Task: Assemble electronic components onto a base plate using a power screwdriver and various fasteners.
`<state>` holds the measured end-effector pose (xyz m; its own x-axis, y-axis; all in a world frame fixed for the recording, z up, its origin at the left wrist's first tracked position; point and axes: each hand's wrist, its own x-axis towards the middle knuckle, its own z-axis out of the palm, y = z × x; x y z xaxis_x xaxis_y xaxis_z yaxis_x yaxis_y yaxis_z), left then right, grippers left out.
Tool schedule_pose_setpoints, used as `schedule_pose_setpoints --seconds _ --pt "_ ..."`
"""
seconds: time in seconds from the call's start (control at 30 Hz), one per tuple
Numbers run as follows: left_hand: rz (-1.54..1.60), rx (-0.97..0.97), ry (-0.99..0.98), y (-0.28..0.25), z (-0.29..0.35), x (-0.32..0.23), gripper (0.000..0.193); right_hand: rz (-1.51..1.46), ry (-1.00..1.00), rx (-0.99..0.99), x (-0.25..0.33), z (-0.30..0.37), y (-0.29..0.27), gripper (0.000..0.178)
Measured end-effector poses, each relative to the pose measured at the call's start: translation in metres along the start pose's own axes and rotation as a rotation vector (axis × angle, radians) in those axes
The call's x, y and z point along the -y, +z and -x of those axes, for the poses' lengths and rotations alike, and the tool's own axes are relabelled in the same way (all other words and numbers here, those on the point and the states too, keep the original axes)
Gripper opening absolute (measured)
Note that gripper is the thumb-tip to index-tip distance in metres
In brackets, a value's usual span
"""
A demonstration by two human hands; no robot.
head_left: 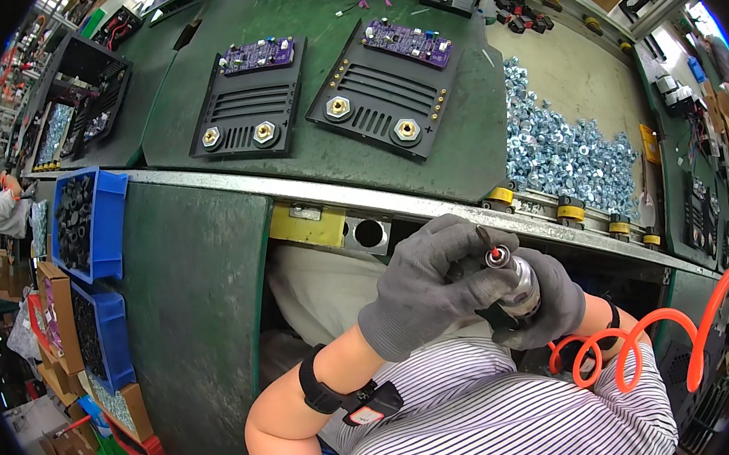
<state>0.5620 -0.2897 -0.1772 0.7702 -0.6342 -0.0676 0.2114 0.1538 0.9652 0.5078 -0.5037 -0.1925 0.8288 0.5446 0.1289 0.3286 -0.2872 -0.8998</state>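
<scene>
Both hands wear grey gloves and are raised together in front of my striped shirt. My right hand (559, 295) is wrapped round the metal body of a cylindrical air tool (522, 287), whose end with a red centre points up and away from me. My left hand (426, 284) is closed at that end, its thumb and fingers against the tool; whether a small part sits between the fingertips is hidden. A coiled orange-red hose (628, 360) runs near my right forearm. Beyond the hands, two black panels (243, 108) (379, 96) lie on the green bench, each bearing a purple circuit board (258, 55) and brass-coloured fittings with large nuts.
A pile of shiny metal nuts (562, 154) lies at the right behind a rail with yellow rollers (571, 209). Blue bins (91, 224) of black parts stand at the left, near cardboard boxes. A metal rail (327, 194) edges the bench. Another person (6, 211) is at the far left.
</scene>
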Motion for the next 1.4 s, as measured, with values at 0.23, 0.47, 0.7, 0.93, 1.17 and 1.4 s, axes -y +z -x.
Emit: schedule_pose_setpoints --seconds 0.23,0.47,0.7,0.93,1.17,1.4 --pt "-0.047 -0.051 0.054 0.006 0.005 0.007 0.035 -0.134 0.072 -0.034 -0.008 0.007 0.012 0.083" --pt "-0.007 -0.06 0.014 0.008 0.008 0.008 0.034 -0.118 0.059 0.015 -0.007 0.006 0.008 0.083" --pt "-0.136 -0.033 0.044 0.005 0.009 0.012 0.033 -0.041 0.015 0.015 -0.003 0.005 0.007 0.082" --pt "0.31 -0.131 -0.183 -0.005 -0.001 0.013 0.028 -0.117 0.031 0.007 -0.005 -0.004 0.007 0.087" --pt "0.416 -0.223 -0.249 -0.02 -0.003 0.015 0.028 -0.48 0.39 0.152 0.004 -0.019 0.004 0.087" --pt "0.177 -0.269 -0.258 -0.04 0.008 0.02 0.031 -0.631 0.473 0.169 0.01 -0.028 0.009 0.081"
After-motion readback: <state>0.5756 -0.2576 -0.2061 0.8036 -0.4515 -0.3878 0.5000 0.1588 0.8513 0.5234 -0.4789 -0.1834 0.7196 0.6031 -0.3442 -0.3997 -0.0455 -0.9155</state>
